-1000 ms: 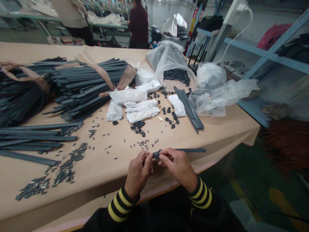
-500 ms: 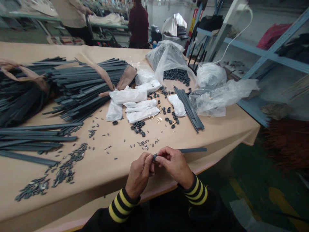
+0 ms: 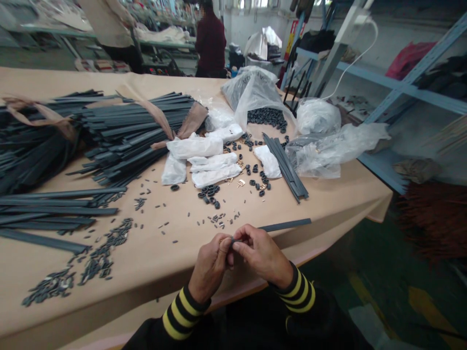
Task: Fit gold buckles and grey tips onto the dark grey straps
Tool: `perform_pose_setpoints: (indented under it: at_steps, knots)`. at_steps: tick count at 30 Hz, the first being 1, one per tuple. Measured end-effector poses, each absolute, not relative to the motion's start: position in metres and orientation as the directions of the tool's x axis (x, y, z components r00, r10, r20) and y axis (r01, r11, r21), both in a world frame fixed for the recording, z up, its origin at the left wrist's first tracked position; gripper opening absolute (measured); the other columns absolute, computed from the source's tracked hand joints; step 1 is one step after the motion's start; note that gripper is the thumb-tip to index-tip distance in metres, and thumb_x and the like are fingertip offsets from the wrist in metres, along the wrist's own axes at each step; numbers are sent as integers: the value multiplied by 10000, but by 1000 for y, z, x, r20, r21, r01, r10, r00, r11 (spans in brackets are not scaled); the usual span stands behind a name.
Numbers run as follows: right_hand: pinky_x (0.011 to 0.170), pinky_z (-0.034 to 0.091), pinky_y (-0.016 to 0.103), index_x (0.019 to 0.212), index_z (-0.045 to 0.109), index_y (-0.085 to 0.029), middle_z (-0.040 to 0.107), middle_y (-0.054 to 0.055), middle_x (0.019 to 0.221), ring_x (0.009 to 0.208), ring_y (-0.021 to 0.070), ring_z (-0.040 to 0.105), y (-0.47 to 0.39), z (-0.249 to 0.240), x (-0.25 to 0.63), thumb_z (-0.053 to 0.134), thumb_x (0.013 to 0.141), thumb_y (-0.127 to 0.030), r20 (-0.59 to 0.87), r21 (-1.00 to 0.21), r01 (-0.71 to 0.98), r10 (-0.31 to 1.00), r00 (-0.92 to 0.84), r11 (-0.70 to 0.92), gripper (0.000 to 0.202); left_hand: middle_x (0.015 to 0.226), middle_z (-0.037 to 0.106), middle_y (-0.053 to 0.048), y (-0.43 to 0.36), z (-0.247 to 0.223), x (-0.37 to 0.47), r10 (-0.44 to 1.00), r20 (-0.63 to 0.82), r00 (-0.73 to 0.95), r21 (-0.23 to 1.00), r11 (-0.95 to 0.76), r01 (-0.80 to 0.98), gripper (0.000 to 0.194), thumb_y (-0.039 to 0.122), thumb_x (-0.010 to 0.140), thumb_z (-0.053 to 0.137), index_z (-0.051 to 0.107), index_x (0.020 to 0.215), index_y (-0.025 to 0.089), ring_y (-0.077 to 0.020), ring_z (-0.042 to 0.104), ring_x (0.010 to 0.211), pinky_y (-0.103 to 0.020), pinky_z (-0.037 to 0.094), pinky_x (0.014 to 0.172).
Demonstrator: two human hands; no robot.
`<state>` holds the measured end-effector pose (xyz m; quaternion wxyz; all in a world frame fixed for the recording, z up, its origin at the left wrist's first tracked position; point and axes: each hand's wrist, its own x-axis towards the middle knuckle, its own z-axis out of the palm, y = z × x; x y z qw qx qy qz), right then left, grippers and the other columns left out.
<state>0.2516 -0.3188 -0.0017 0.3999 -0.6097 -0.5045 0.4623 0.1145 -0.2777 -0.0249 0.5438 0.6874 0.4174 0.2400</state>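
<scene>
A dark grey strap [image 3: 286, 225] runs from between my fingers out to the right over the table edge. Its near end is pinched by my left hand [image 3: 211, 262], thumb against fingers. My right hand [image 3: 260, 255] closes on the same strap close to the left fingertips; the fingers cover most of that end, so its detail is hidden. Just beyond the hands lie scattered small dark pieces [image 3: 219, 219]. Farther back are several dark strap loops [image 3: 208, 193] and a few gold buckles [image 3: 241, 183].
Bundled dark straps [image 3: 134, 121] fill the left side, with piles of small pieces [image 3: 97, 257] in front. White wrapped packets [image 3: 215, 167] lie mid-table. An opened plastic bag [image 3: 251, 87] spills loops behind them. More straps [image 3: 286, 167] lie at right. Two people stand beyond the table.
My right fingers have shifted slightly at the strap's near end, and its free length has tilted and moved a little left. The left hand stays nearly in place.
</scene>
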Motion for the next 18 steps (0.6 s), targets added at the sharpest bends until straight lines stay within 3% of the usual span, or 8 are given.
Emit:
perform_pose_setpoints:
  at_steps: [4,10,15,18]
  knots:
    - [521,391,200,845,482,-170,541,-37,565,516,92,496,-314,-2,248,507,769,-193,-187,-965,182,982,22,-188,83,511,505,30,-276,-26,114,825,-173,537,962,23,273,309,424,863,319,491,745,195,-108,502,439,-206,390,425]
    - [451,287,177,725,508,-160,427,-61,553,497,68,358,-313,-2,249,602,686,-188,-117,-944,294,985,128,-150,105,579,518,41,-267,-25,110,732,-209,648,974,96,206,246,412,801,477,502,840,170,-83,503,447,-186,385,412]
    - [483,337,181,713,556,-138,522,-31,589,515,72,441,-315,-4,254,566,733,-199,-154,-959,227,985,82,-169,64,572,538,43,-260,-22,107,616,-287,734,957,207,201,218,375,789,519,459,811,166,-70,491,433,-161,323,382]
    - [555,396,200,775,616,-136,596,2,661,589,95,519,-316,3,259,522,776,-184,-102,-945,307,994,38,-109,105,560,537,45,-259,-22,108,628,-300,718,953,234,193,206,366,804,502,461,803,164,-57,472,423,-151,306,382]
